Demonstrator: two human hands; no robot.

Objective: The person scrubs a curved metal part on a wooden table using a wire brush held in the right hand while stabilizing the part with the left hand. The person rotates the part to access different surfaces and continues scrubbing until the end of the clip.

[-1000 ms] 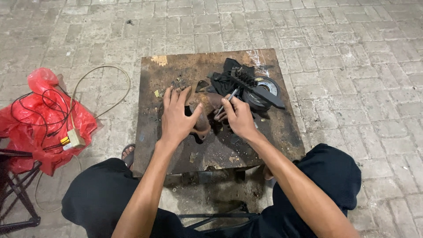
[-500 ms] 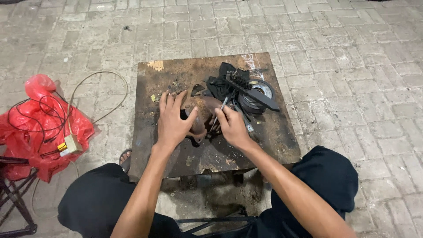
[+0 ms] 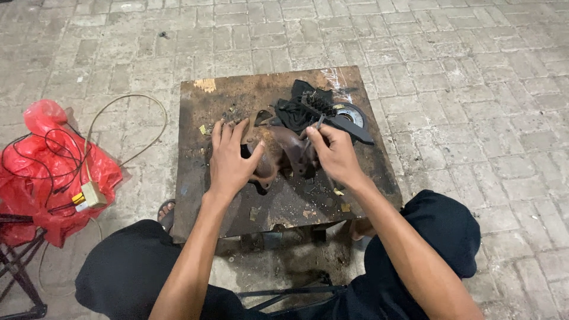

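A rusty brown metal part [image 3: 283,153] lies in the middle of a worn square metal table [image 3: 237,98]. My left hand [image 3: 230,159] rests flat on the part's left side, fingers spread, steadying it. My right hand [image 3: 335,154] is closed around a thin metal tool [image 3: 315,129] whose tip points down at the part's right side. Just behind lie a black cloth [image 3: 296,112], a black-handled wire brush [image 3: 341,118] and a round grinding disc [image 3: 349,114].
A red plastic bag [image 3: 53,172] with black wires and a beige plug block [image 3: 92,194] lies on the paved ground at left. A dark folding stand [image 3: 21,272] is at the lower left. My knees in black trousers flank the table.
Both hands have stayed on the metal part; my right hand shifted slightly with the thin tool. The view has moved a little.
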